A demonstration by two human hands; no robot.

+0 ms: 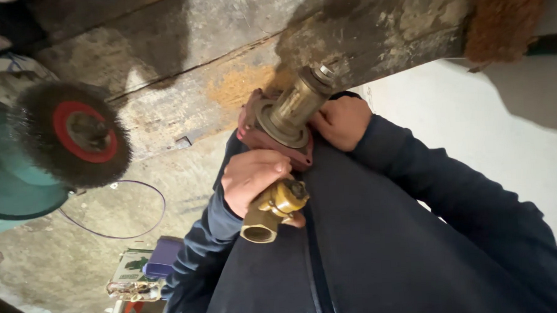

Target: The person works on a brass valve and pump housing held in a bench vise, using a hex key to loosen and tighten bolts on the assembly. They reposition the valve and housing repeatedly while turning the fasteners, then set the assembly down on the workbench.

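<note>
Head view, steeply tilted; the person's dark blue sleeves and jacket (380, 245) fill the lower right.

Left hand (253, 179): closed round a brass valve body (274, 207), fingers wrapped over its top, thumb side hidden. The open round port of the brass piece faces down and toward the camera; a small dark knob or bolt head sits on its upper end.

Right hand (341, 120): closed, gripping the far edge of a reddish-brown flange plate (277, 144); fingertips hidden behind the plate.

Key relation: the whole assembly lies between the two hands, held close against the person's chest. Its long axis runs on a diagonal, from the brass port at lower left up through the flange to a dull bronze-coloured cylindrical stem (296, 103) at upper right. The stem ends in a small steel nut (325, 70) close to a rough wooden workbench edge (373, 36); touching or just clear, cannot tell. The left hand is on the near, lower end; the right hand is nearer the flange and stem.

Materials: brass is yellow, cast, slightly scuffed. The flange is painted or rusted red with a squared corner. A grey metal collar rings the stem base.

Surroundings: the bench wood is weathered and grey, with an orange sawdust patch. A wire brush wheel (74, 133) with a red hub sits on a teal grinder body at left, well apart. A loop of thin purple wire (138, 204) lies on the concrete floor.
</note>
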